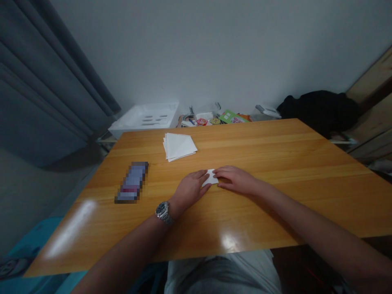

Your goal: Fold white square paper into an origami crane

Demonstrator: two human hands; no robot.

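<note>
A small white piece of paper, seemingly folded, lies on the wooden table between my two hands. My left hand has its fingers over the paper's left part and its thumb along the near edge. From the other side, my right hand has its fingertips on the paper's right edge, the thumb lower and close to the tabletop. Both hands hold the paper down against the table, and the fingers cover part of it. A metal wristwatch is on my left wrist.
Beyond my left hand lies a stack of white paper sheets. A blurred-out phone-like device rests on the table's left side. Behind the far edge are a white foam tray, a green booklet and a black cloth heap.
</note>
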